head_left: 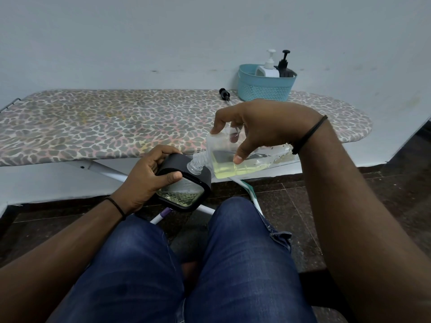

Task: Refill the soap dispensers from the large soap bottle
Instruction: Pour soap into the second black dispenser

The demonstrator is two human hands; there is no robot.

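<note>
So the large soap bottle (242, 157) is lying nearly on its side in the air, just in front of the near edge of the ironing board (116, 122). Its long axis runs roughly left-right, with the threaded neck pointing left and a bit down, right into the top of the black dispenser (184, 185). The dispenser is tilted too, sitting just below the board's near edge, over the person's knees, with its open top facing up toward the bottle's mouth.

The big bottle is clear, with yellowish soap pooled along its lower side, maybe a third full. The dispenser has a clear window that shows yellow-green liquid in its lower part. Back on the board, by the far edge against the wall, a blue basket (265, 89) holds a white pump dispenser (268, 66) and a dark pump dispenser (285, 65). Just left of the basket a loose black pump head (225, 94) lies on the board.

The right hand (263, 127) grips the big bottle from above, fingers curled over the far side and thumb on the near face. The left hand (144, 180) is wrapped around the black dispenser, thumb pressed across its top.
</note>
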